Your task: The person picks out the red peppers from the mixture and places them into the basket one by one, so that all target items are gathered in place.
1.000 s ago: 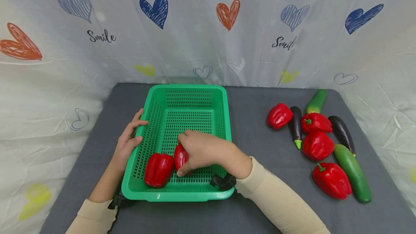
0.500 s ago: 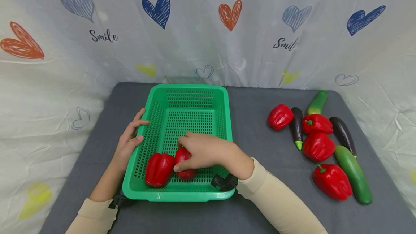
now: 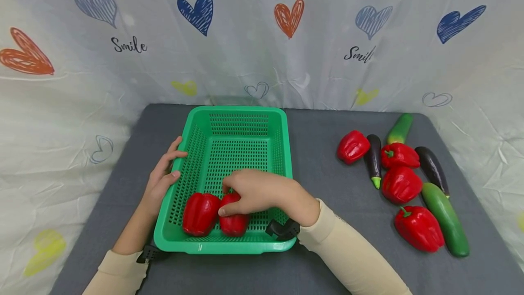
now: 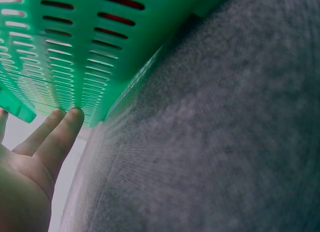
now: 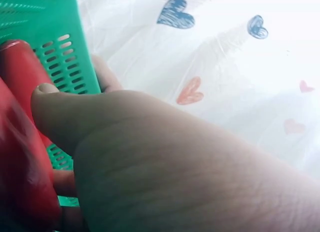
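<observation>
In the head view, my right hand (image 3: 262, 195) holds a red bell pepper (image 3: 235, 223) inside the green basket (image 3: 225, 246), thumb on its near side and fingers curled over its far end, partly hidden. A second red bell pepper (image 3: 200, 214) lies just left of it, in the basket's near left part. The right wrist view shows my thumb (image 5: 55, 106) in front of the red peppers. At the basket's left side is my left hand (image 3: 161, 179), fingertips at the rim. Two of its straight fingers (image 4: 60, 137) touch the slotted outer wall in the left wrist view.
On the right of the grey table (image 3: 319, 258) lie several red bell peppers (image 3: 418, 229), two dark eggplants (image 3: 373, 160) and two green cucumbers (image 3: 446, 220). A white curtain (image 3: 245, 49) printed with hearts hangs behind the table.
The pepper under my right hand has turned and shifted slightly toward the basket's near side, with more of it showing. My left hand stays at the left rim.
</observation>
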Demonstrator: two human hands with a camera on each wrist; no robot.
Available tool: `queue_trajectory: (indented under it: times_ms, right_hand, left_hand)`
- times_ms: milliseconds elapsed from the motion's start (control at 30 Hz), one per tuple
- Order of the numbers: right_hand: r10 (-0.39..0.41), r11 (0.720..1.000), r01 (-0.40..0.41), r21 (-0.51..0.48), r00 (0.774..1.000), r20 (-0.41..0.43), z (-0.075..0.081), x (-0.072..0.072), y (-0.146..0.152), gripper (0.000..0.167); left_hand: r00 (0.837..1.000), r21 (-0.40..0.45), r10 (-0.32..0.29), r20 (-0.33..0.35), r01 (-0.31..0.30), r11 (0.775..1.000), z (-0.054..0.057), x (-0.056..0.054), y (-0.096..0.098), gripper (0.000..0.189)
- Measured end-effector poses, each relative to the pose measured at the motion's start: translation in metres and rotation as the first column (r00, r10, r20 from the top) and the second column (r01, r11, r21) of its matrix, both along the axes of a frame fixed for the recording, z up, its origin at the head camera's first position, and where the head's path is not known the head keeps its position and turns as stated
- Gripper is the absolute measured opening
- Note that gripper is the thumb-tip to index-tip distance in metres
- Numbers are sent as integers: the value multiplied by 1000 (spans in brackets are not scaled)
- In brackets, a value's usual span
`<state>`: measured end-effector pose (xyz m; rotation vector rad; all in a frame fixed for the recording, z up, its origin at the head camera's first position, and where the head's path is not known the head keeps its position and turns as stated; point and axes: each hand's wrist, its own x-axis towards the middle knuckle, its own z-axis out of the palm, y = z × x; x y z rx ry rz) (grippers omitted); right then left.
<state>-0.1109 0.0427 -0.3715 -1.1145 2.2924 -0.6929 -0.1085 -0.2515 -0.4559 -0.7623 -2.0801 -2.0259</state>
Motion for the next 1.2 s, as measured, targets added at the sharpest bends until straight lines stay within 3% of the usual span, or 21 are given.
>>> queue_trajectory:
  times_ms: [567, 867, 1200]
  right_hand:
    - [16, 1000, -16, -8, 1000, -14, 0, 0, 0, 31]
    - [-8, 1000, 7, -8, 999, -54, 0, 0, 0, 45]
    - [-65, 998, 61, -32, 992, -111, 7, 1, 4, 47]
  left_hand:
    - [1000, 1, -1, 11, 1, 1000, 0, 0, 0, 41]
    - [1000, 16, -10, 20, 10, 1000, -1, 0, -1, 41]
    - [1000, 15, -10, 19, 10, 1000, -2, 0, -1, 41]
